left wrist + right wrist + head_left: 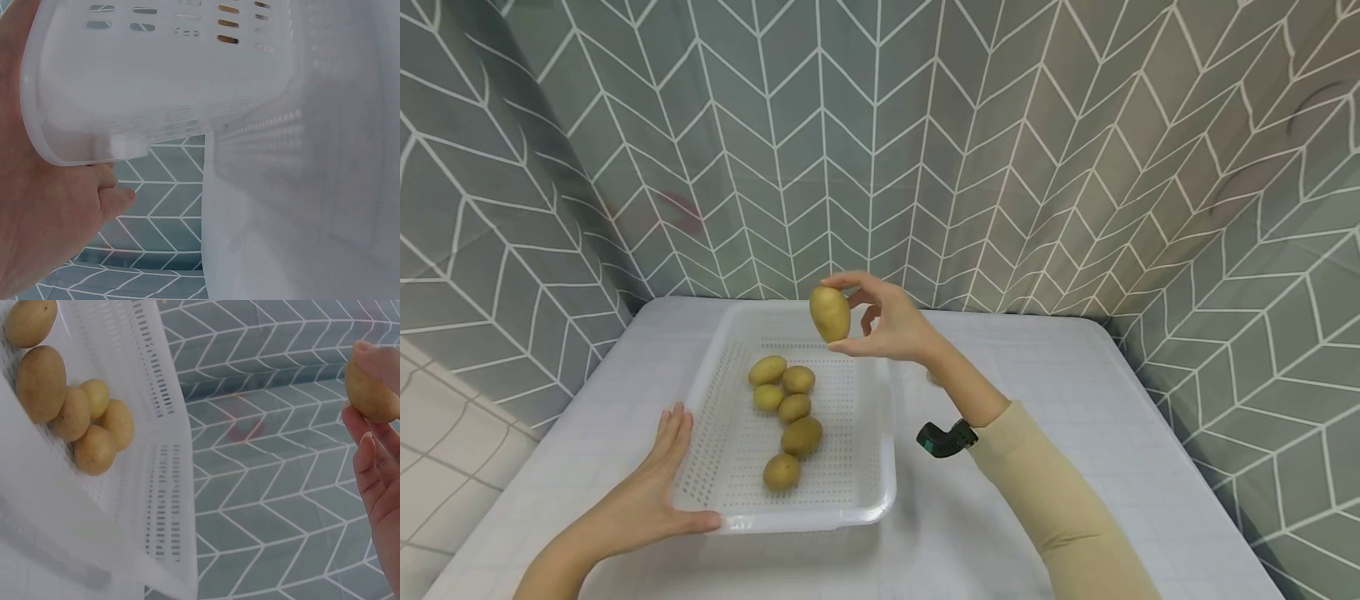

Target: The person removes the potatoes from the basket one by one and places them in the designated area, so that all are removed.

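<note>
My right hand (pixel 887 321) pinches a yellow-brown potato (pixel 831 314) between thumb and fingers, above the far part of a white perforated plastic basket (pixel 880 492). That same potato (pixel 369 394) shows at the right edge of the right wrist view, against the curtain. Several potatoes (pixel 801 437) lie in a loose line on the basket floor, of differing sizes. At the basket's near left corner rests my left hand (pixel 651 492), its extended fingers along the left side and its thumb along the near rim. Up close, the left wrist view has the left hand (pixel 56 219) against the basket rim (pixel 31 112).
A white cloth covers the table (pixel 1000 517). Behind my right forearm, a small brownish thing (pixel 933 377) is mostly hidden on the table. A dark wrist device (pixel 946 439) sits at the right sleeve. A grey-green curtain (pixel 880 167) with white chevrons hangs behind and at the sides.
</note>
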Motion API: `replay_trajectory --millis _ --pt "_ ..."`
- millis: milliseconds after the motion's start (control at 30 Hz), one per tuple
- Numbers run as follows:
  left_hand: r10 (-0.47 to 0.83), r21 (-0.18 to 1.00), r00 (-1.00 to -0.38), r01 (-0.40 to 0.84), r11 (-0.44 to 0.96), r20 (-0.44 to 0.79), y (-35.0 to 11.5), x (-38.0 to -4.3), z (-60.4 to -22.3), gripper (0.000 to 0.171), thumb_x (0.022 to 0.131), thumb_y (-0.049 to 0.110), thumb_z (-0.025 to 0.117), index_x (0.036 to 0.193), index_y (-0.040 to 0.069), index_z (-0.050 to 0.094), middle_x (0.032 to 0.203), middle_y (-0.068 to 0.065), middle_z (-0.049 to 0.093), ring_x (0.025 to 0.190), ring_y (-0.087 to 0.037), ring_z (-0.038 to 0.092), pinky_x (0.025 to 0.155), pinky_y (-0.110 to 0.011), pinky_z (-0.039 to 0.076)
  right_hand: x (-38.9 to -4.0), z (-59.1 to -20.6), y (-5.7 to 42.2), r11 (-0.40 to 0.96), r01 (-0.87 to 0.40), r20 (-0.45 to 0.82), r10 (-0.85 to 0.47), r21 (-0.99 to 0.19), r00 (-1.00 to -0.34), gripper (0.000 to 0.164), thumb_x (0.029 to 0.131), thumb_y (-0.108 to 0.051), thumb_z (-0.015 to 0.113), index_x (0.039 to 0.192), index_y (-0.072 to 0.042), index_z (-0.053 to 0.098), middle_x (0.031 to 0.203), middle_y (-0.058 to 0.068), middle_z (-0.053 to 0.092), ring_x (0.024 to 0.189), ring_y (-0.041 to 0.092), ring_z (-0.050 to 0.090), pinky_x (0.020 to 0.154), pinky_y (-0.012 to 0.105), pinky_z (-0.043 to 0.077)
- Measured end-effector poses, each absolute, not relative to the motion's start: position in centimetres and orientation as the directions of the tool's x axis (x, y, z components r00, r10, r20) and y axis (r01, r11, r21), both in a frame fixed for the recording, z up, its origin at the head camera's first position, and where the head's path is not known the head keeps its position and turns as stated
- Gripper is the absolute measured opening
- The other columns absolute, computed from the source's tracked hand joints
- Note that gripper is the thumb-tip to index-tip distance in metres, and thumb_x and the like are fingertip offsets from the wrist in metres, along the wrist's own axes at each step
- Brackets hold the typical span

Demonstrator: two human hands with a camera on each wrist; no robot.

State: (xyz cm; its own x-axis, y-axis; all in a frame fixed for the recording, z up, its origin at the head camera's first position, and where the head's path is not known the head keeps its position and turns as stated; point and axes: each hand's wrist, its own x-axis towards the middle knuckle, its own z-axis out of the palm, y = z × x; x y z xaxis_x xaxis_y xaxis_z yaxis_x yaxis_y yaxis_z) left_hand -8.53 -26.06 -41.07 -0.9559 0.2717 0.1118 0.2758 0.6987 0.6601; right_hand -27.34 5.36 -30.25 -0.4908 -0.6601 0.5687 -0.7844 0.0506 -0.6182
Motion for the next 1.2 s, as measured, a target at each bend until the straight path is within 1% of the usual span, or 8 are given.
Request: replay_trajectory --millis 200,467,633,800,900,1100,1133,1200 --pt "0.271 0.663 -0.956 0.276 0.696 0.113 -26.1 -8.5 -41.2 0.134 0.065 0.038 0.087 0.148 -0.009 -0.007 0.154 -0.025 -0.020 0.141 -0.036 -0.023 0.106 -0.067 0.001 -27.4 -30.2 6.7 0.054 -0.793 0.584 -0.646 -0.607 -0.491 0.071 0.067 -0.005 0.086 0.130 -0.006 0.053 0.128 0.005 0.057 0.089 0.015 0.063 0.053 0.027 0.048" --pt "0.271 0.668 -0.957 0.271 0.693 0.106 -26.0 -8.6 -41.2 0.134 0.065 0.038 0.086 0.148 -0.010 -0.007 0.154 -0.026 -0.020 0.141 -0.037 -0.023 0.105 -0.068 0.001 -27.1 -30.2 8.3 0.075 -0.769 0.572 -0.624 -0.634 -0.532 0.071 0.067 -0.004 0.086 0.129 -0.007 0.054 0.126 0.005 0.058 0.087 0.016 0.064 0.054 0.027 0.047" --pt "0.274 0.665 -0.955 0.278 0.693 0.114 -26.0 -8.6 -41.3 0.134 0.064 0.038 0.087 0.148 -0.010 -0.006 0.154 -0.025 -0.020 0.141 -0.038 -0.022 0.104 -0.070 0.003 -27.1 -30.1 9.1 0.096 -0.754 0.563 -0.607 -0.649 -0.561 0.073 0.064 0.000 0.087 0.129 -0.005 0.054 0.126 0.006 0.058 0.088 0.018 0.064 0.054 0.027 0.047" --pt "0.276 0.663 -0.953 0.285 0.692 0.123 -26.0 -8.6 -41.5 0.134 0.064 0.038 0.087 0.148 -0.010 -0.006 0.154 -0.025 -0.020 0.141 -0.036 -0.022 0.105 -0.068 0.002 -26.9 -29.8 9.9 0.112 -0.749 0.554 -0.602 -0.654 -0.574 0.073 0.063 0.005 0.086 0.128 0.000 0.053 0.125 0.013 0.057 0.087 0.024 0.062 0.053 0.031 0.047" --pt "0.276 0.659 -0.954 0.284 0.696 0.120 -26.0 -8.6 -41.4 0.134 0.064 0.038 0.087 0.148 -0.010 -0.006 0.154 -0.026 -0.020 0.141 -0.038 -0.022 0.105 -0.069 0.003 -25.8 -28.6 10.4 0.135 -0.743 0.541 -0.602 -0.656 -0.587 0.070 0.064 0.008 0.083 0.126 0.005 0.052 0.123 0.018 0.057 0.087 0.027 0.062 0.055 0.035 0.048" --pt "0.280 0.654 -0.952 0.288 0.700 0.120 -26.0 -8.6 -41.3 0.134 0.065 0.038 0.087 0.148 -0.010 -0.007 0.154 -0.026 -0.020 0.140 -0.040 -0.021 0.107 -0.064 -0.001 -26.3 -29.2 12.0 0.158 -0.724 0.529 -0.583 -0.671 -0.617 0.071 0.065 0.003 0.085 0.128 -0.003 0.053 0.125 0.009 0.057 0.087 0.020 0.062 0.056 0.028 0.047" --pt "0.281 0.652 -0.952 0.291 0.700 0.123 -26.0 -8.6 -41.3 0.134 0.065 0.038 0.087 0.148 -0.010 -0.007 0.154 -0.026 -0.020 0.141 -0.040 -0.021 0.108 -0.063 -0.002 -26.5 -29.3 12.3 0.163 -0.722 0.528 -0.578 -0.672 -0.622 0.071 0.065 0.003 0.085 0.128 -0.004 0.053 0.125 0.008 0.057 0.087 0.019 0.061 0.056 0.026 0.047" --pt "0.283 0.651 -0.951 0.295 0.699 0.127 -26.1 -8.6 -41.3 0.134 0.065 0.038 0.086 0.148 -0.010 -0.007 0.154 -0.026 -0.020 0.141 -0.039 -0.022 0.108 -0.063 -0.002 -25.9 -28.6 12.6 0.191 -0.710 0.512 -0.570 -0.678 -0.642 0.070 0.065 0.006 0.084 0.127 0.000 0.053 0.126 0.012 0.057 0.087 0.020 0.061 0.056 0.026 0.047"
